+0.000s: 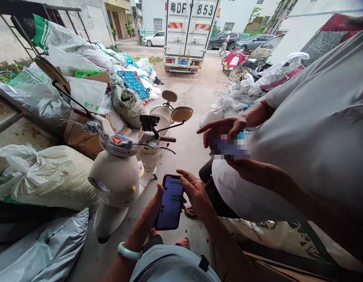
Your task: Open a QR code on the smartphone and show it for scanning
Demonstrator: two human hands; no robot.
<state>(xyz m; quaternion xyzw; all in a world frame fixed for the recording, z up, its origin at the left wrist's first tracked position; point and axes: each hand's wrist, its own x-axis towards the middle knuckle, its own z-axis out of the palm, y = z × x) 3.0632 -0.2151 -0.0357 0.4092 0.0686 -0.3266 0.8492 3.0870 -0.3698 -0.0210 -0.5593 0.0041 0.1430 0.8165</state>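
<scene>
A dark-cased smartphone (169, 203) is held upright in front of me, its lit screen showing a chat with green message bubbles. My left hand (153, 205) grips it along the left edge, thumb on the side, the other fingers mostly hidden behind. A pale green bangle (129, 251) circles my left wrist. At the phone's upper right corner is my right hand (197, 192), fingers stretched out toward the screen; whether a fingertip touches it I cannot tell. To the right, another person in a light shirt (313, 129) holds a pixelated object (231, 147) in both hands.
A cream scooter (113, 176) with mirrors stands close on the left. Stuffed sacks (46, 176) and piled plastic bags (81, 58) line that side. Ahead, a white box truck (189, 35) is parked. Bicycles (238, 70) and more bags (228, 102) lie at right.
</scene>
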